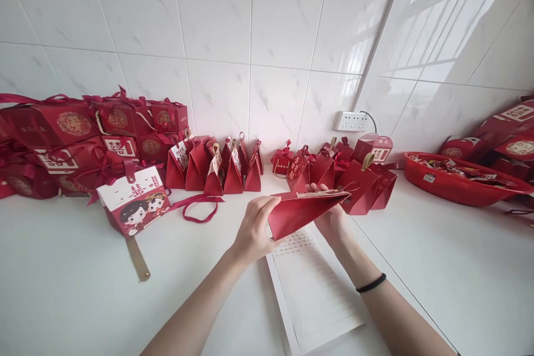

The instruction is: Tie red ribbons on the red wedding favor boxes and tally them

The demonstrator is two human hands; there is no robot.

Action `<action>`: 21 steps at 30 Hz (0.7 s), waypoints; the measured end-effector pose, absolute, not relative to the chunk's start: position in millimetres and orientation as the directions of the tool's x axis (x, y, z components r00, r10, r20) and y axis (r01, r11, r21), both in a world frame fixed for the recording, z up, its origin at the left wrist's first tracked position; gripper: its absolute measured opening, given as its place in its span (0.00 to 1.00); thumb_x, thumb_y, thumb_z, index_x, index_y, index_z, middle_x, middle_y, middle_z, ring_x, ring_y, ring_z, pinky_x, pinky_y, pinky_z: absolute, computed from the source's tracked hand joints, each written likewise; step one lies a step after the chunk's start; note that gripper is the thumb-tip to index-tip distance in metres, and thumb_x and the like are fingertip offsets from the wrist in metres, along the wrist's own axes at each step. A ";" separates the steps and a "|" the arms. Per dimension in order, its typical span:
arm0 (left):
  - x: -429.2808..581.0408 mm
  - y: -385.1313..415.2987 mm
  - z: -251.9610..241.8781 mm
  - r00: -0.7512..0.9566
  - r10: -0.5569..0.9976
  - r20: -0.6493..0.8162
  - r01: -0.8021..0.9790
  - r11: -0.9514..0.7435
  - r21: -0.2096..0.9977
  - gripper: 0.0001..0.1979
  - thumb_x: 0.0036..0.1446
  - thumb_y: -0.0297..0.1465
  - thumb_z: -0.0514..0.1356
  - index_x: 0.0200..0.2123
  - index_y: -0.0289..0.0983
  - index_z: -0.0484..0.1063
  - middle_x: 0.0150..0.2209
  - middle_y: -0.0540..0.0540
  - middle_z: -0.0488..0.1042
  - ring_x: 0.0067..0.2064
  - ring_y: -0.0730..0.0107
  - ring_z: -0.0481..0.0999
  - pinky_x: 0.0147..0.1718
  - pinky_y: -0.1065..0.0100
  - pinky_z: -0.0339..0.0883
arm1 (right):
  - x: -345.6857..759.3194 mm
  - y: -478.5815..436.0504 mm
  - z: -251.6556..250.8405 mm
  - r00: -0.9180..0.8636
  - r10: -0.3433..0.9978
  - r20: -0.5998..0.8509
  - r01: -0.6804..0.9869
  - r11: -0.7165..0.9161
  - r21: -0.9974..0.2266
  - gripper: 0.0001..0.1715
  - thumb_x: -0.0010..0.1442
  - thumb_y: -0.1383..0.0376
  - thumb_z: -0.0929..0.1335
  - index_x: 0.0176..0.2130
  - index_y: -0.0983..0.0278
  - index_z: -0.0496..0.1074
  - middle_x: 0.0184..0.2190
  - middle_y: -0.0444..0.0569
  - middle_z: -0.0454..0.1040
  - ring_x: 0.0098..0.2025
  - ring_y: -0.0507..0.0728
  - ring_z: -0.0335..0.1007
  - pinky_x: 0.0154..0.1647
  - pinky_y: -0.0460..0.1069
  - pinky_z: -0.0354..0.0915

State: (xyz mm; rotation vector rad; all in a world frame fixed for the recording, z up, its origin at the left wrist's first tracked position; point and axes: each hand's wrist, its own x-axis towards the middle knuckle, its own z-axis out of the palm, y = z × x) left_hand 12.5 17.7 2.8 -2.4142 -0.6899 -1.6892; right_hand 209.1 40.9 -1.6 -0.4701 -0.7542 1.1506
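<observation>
A red triangular gift box (306, 214) is tilted on its side between my two hands, above an open notebook. My left hand (255, 231) grips its left end, the thumb along the top edge. Beneath and behind its right part, my right hand (334, 225) supports it; some fingertips show over the top edge. A ribbon loop sticks out at the box's right tip. The notebook (319, 295) lies on the white counter with handwriting near its top, partly covered by the box and hands. A black band circles my right wrist.
Stacked red boxes (75, 128) fill the left. A white-and-red box with cartoon figures (139, 203) stands before them, near a loose ribbon (200, 214). Several triangular boxes (214, 169) line the wall. On the right sit a red basin (463, 183) of wrapped sweets and more boxes.
</observation>
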 end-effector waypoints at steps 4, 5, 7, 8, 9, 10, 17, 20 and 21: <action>13.0 17.6 1.7 0.263 0.247 0.933 0.425 -0.897 0.118 0.37 0.47 0.33 0.64 0.58 0.40 0.52 0.47 0.39 0.65 0.50 0.57 0.66 0.47 0.57 0.66 | 211.2 37.3 6.1 0.204 0.924 0.323 -0.641 0.376 -0.669 0.14 0.44 0.65 0.73 0.33 0.57 0.71 0.39 0.42 0.75 0.48 0.55 0.68 0.53 0.53 0.62; 13.6 17.5 1.5 0.230 0.295 0.927 0.422 -0.889 0.178 0.36 0.47 0.33 0.64 0.58 0.40 0.53 0.47 0.40 0.65 0.50 0.57 0.66 0.48 0.57 0.65 | 212.3 36.0 7.9 0.202 0.926 0.320 -0.637 0.373 -0.675 0.14 0.44 0.64 0.73 0.34 0.56 0.72 0.38 0.42 0.75 0.47 0.55 0.69 0.51 0.52 0.64; 14.9 17.1 2.3 0.133 0.469 0.873 0.374 -0.839 0.394 0.33 0.46 0.34 0.65 0.56 0.40 0.56 0.49 0.40 0.65 0.51 0.58 0.67 0.48 0.57 0.65 | 214.8 33.3 11.0 0.196 0.934 0.299 -0.619 0.354 -0.701 0.14 0.45 0.62 0.73 0.36 0.56 0.72 0.37 0.41 0.76 0.44 0.55 0.70 0.46 0.51 0.67; 15.6 17.0 3.3 0.084 0.582 0.809 0.308 -0.787 0.535 0.32 0.46 0.35 0.64 0.55 0.40 0.58 0.49 0.40 0.66 0.51 0.58 0.67 0.48 0.58 0.65 | 215.8 31.8 12.5 0.189 0.938 0.289 -0.605 0.344 -0.719 0.14 0.46 0.61 0.73 0.37 0.56 0.73 0.37 0.41 0.76 0.43 0.56 0.70 0.44 0.51 0.68; 16.3 16.9 4.7 0.047 0.695 0.718 0.213 -0.709 0.672 0.31 0.46 0.36 0.64 0.54 0.40 0.59 0.50 0.41 0.66 0.50 0.58 0.68 0.47 0.59 0.65 | 216.4 30.1 13.9 0.180 0.942 0.283 -0.587 0.334 -0.738 0.14 0.47 0.60 0.73 0.37 0.56 0.73 0.38 0.42 0.76 0.42 0.56 0.71 0.42 0.51 0.68; 17.0 17.0 6.3 0.030 0.791 0.611 0.099 -0.610 0.786 0.29 0.47 0.38 0.63 0.52 0.39 0.60 0.49 0.41 0.67 0.50 0.59 0.69 0.47 0.60 0.65 | 216.5 28.3 15.4 0.164 0.945 0.283 -0.568 0.325 -0.756 0.14 0.48 0.59 0.73 0.37 0.57 0.73 0.39 0.44 0.76 0.43 0.57 0.71 0.42 0.51 0.68; 20.1 18.1 12.8 0.249 0.968 0.039 -0.378 0.060 0.924 0.23 0.54 0.48 0.53 0.44 0.37 0.69 0.40 0.43 0.74 0.41 0.63 0.73 0.36 0.68 0.67 | 207.3 18.4 19.3 0.063 0.942 0.328 -0.536 0.310 -0.785 0.22 0.48 0.52 0.72 0.41 0.60 0.73 0.42 0.48 0.75 0.45 0.61 0.70 0.46 0.55 0.67; 21.7 18.7 12.8 0.307 0.947 -0.094 -0.417 0.222 0.882 0.23 0.56 0.48 0.48 0.40 0.37 0.71 0.36 0.45 0.75 0.35 0.67 0.73 0.28 0.71 0.67 | 205.1 17.9 18.7 0.080 0.948 0.309 -0.542 0.301 -0.785 0.23 0.46 0.51 0.73 0.40 0.60 0.73 0.40 0.47 0.76 0.42 0.60 0.71 0.43 0.53 0.68; 22.0 18.9 13.0 0.335 0.932 -0.135 -0.414 0.274 0.868 0.22 0.56 0.47 0.47 0.38 0.37 0.71 0.34 0.45 0.74 0.32 0.68 0.72 0.25 0.71 0.66 | 205.0 17.8 19.1 0.073 0.946 0.316 -0.543 0.303 -0.783 0.23 0.47 0.51 0.73 0.40 0.60 0.73 0.40 0.47 0.76 0.42 0.60 0.71 0.42 0.52 0.69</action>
